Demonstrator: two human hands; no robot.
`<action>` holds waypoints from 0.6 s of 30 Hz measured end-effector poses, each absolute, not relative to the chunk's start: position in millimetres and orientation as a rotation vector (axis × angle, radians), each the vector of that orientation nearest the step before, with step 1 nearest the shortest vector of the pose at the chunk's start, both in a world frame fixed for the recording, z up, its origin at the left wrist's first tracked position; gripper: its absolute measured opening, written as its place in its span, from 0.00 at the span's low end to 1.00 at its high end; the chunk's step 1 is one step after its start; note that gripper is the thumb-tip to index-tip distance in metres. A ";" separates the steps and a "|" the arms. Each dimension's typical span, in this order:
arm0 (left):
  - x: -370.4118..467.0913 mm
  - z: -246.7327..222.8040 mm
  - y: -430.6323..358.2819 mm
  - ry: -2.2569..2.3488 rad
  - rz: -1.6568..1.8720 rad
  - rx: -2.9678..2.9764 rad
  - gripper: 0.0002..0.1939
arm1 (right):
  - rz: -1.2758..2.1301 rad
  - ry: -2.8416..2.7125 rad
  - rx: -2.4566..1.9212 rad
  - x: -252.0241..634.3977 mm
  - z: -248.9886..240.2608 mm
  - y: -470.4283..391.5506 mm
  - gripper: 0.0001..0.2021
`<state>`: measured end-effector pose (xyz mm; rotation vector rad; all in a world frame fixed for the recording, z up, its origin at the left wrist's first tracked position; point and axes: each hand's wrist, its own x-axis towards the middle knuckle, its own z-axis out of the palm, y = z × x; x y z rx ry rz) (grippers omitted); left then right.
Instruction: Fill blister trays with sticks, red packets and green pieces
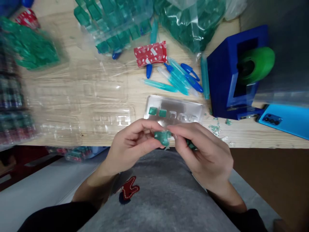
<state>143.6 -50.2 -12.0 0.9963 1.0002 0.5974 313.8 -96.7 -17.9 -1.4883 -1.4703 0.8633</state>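
Observation:
A small translucent green plastic piece (162, 138) is pinched between the thumb and fingers of my left hand (135, 141). The thumb and forefinger of my right hand (205, 151) are closed at its right edge, where a pale bit shows. Dark green pieces (191, 144) are tucked under the curled fingers of that same hand. Just beyond my hands lies a clear plastic tray (176, 101) with a row of small square hollows. One green block (153, 111) and a second green block (162, 113) sit in its left hollows. My fingers hide part of its near side.
Clear blister trays (106, 87) cover the left tabletop. Bags of green pieces (190, 22) lie at the back. A red printed packet (151, 53) and several blue pens (178, 77) lie mid-table. A blue tape dispenser (223, 77) and blue phone (286, 120) are at the right.

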 end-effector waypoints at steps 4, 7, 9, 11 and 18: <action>142.9 -10.8 -47.4 0.940 0.606 0.771 0.07 | 0.615 -1.498 -1.569 316.6 -21.4 -96.8 0.13; 145.0 -12.0 -41.8 0.850 0.607 0.569 0.08 | 0.638 -1.433 -1.527 318.7 -16.5 -96.9 0.15; 147.0 -11.7 -39.1 0.829 0.589 0.469 0.08 | 0.698 -1.452 -1.453 318.4 -11.5 -96.2 0.14; 148.7 -10.7 -38.7 0.822 0.572 0.384 0.10 | 0.748 -1.494 -1.383 316.4 -7.1 -94.6 0.13; 150.6 -11.5 -47.9 0.832 0.592 0.414 0.15 | 0.985 -1.380 -1.374 305.7 -5.1 -85.4 0.06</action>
